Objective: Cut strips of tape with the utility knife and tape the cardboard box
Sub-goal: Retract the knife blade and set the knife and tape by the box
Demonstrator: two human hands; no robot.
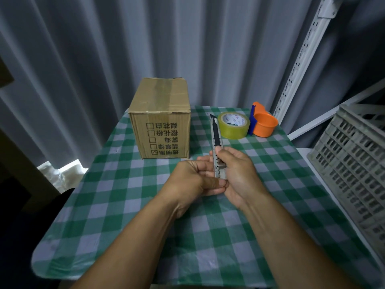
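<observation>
Both hands hold a grey utility knife (216,140) above the middle of the table, its tip pointing away from me with a short dark blade showing. My right hand (237,174) wraps the handle, thumb on the slider. At the handle's lower end my left hand (195,180) pinches it from the left. A closed cardboard box (162,119) with printed characters and tape across its top stands at the far left of the table. To the knife's right, a roll of clear yellowish tape (233,126) lies flat.
The table wears a green and white checked cloth (145,226). An orange and blue tape dispenser (262,122) sits behind the roll. A grey plastic crate (352,161) and a white slotted rack post (304,59) stand at the right. Grey curtains hang behind.
</observation>
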